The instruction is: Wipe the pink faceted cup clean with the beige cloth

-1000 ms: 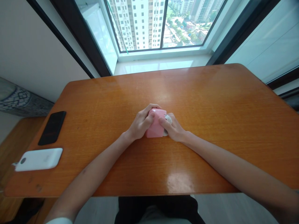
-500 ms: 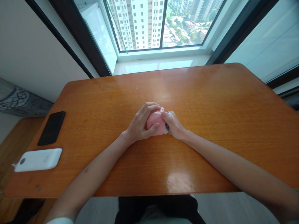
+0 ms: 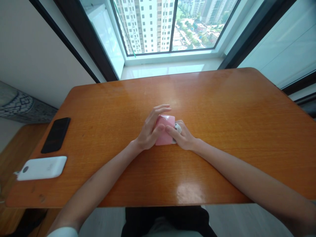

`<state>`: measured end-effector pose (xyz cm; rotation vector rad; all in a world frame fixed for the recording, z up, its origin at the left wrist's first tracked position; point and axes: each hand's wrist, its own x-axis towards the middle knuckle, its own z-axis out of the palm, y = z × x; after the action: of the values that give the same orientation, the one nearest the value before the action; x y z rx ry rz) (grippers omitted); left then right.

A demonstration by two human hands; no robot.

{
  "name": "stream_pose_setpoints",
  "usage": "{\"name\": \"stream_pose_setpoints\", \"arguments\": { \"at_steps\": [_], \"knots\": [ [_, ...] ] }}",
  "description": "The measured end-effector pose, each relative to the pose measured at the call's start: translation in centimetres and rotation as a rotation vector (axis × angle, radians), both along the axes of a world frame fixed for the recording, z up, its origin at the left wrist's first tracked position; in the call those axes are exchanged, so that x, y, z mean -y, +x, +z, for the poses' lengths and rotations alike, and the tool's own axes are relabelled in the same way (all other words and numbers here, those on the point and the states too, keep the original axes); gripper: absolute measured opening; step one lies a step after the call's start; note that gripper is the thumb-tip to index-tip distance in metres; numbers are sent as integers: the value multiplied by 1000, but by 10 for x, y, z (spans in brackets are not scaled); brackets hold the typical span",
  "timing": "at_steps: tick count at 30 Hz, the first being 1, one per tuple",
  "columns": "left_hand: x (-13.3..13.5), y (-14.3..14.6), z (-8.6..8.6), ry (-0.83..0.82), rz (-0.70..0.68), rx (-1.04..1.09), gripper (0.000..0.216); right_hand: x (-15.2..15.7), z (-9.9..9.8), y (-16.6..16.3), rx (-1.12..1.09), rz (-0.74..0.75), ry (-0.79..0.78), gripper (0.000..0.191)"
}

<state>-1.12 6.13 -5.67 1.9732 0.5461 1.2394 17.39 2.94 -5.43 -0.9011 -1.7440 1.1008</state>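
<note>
A small pink cube-like block with a white part on its right side sits between both my hands at the middle of the orange wooden table. My left hand presses its thumb and palm against the block's left face, while its fingers stretch out over the top. My right hand grips the block's right side, thumb on the front face, fingers curled round the white part.
A black phone lies face up at the table's left edge. A white power bank lies just in front of it. A large window is beyond the far edge. My dark-clothed lap shows below the near edge.
The pink block has been turned in my hands. My left fingers, wrapped over its top before, have lifted and straightened. The right hand has stayed on its right side.
</note>
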Motion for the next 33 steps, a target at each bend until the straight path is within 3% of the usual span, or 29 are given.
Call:
{"name": "stream_pose_setpoints", "arguments": {
  "at_steps": [3,7,11,15,18,21,23,27,29,31,33],
  "knots": [
    [-3,-5,-4,248,-67,-48,51,-1,-2,0,-9,-20,-13,61],
    [-2,-3,-1,195,-11,-66,35,-2,-5,0,-3,-29,8,63],
    [5,3,12,24,17,-73,32,-1,-7,0,44,1,89,63],
    [7,6,23,-298,53,-140,34,0,-10,0,82,24,105,63],
    [4,7,22,-510,51,-136,39,0,-10,-2,125,28,184,60],
    [1,8,15,-557,33,-66,42,0,-6,-3,120,36,206,57],
    [0,5,10,-444,45,0,45,0,-3,-4,93,45,168,57],
    [-4,-4,2,155,35,0,48,0,-3,-3,75,21,94,57],
    [-5,-8,-1,369,-18,-60,46,-1,-6,-2,70,-1,93,58],
    [-5,-9,-2,424,-22,-88,40,-3,-8,-1,71,-10,133,58],
    [-3,-7,-2,376,18,-90,35,-4,-11,1,89,-3,216,59]
  ]
}}
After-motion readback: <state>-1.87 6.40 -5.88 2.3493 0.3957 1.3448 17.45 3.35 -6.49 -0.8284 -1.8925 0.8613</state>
